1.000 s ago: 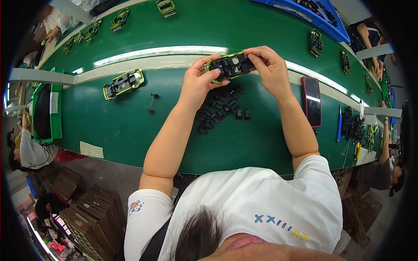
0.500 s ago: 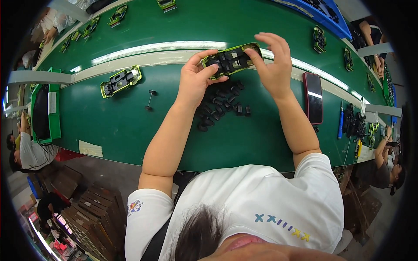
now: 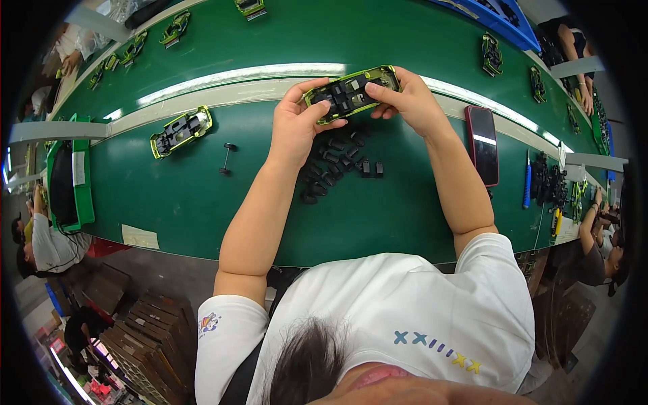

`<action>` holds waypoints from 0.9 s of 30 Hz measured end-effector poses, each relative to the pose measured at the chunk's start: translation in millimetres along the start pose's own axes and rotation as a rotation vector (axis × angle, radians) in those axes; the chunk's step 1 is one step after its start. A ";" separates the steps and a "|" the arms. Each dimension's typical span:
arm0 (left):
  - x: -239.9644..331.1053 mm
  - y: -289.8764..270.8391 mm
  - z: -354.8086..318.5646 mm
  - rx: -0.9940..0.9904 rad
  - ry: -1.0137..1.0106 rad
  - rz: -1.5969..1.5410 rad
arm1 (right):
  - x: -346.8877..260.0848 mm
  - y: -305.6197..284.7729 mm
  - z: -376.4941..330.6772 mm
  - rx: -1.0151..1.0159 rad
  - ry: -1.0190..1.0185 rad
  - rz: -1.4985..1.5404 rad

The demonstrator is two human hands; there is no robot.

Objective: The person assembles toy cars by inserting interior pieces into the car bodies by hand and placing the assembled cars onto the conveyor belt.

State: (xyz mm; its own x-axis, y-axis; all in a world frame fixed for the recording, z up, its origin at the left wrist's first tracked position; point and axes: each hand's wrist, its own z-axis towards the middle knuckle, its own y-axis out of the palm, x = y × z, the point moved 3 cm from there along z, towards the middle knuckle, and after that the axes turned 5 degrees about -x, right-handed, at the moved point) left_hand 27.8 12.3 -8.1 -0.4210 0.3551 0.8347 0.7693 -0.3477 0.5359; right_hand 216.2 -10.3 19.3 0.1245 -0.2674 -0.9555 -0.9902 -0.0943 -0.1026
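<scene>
Between both hands I hold a green toy car body (image 3: 350, 93), its hollow underside with black and pale inner parts turned up. My left hand (image 3: 298, 119) grips its left end, thumb on the inside and fingers around the edge. At the other end my right hand (image 3: 411, 101) is closed on it, thumb pressed into the inside. Just below the car, several small black plastic parts (image 3: 331, 162) lie loose on the green table (image 3: 256, 223). To the left rests a second green toy car body (image 3: 181, 132), and beside it a wheel axle (image 3: 227, 158) with two black wheels.
A red-edged phone (image 3: 482, 145) lies at the right, near a blue pen-like tool (image 3: 526, 179) and a heap of black parts (image 3: 550, 185). A green bin (image 3: 82, 172) stands at the left. Beyond the pale strip, more car bodies (image 3: 492, 54) sit near a blue crate (image 3: 503, 27). Co-workers sit at both sides.
My right hand, its fingers raised and spread before, has come down and closed round the right end of the car body. The car has shifted slightly left.
</scene>
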 end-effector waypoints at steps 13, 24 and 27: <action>1.5 5.3 -3.7 -0.050 0.030 0.069 | 13.7 -10.0 8.9 0.043 -0.095 0.072; 20.1 -31.5 6.5 0.184 0.108 -0.006 | 1.5 5.3 -16.4 -0.112 -0.117 -0.528; 17.0 -28.2 8.8 0.194 0.107 0.000 | 2.6 34.0 -24.6 0.035 -0.149 -0.834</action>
State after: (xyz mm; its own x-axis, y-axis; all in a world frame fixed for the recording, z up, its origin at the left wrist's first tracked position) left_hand 3.2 35.7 -10.2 -0.4614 0.2578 0.8489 0.8431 -0.1707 0.5100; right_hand 184.4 -37.8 20.1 0.8080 0.0064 -0.5892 -0.5792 -0.1744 -0.7963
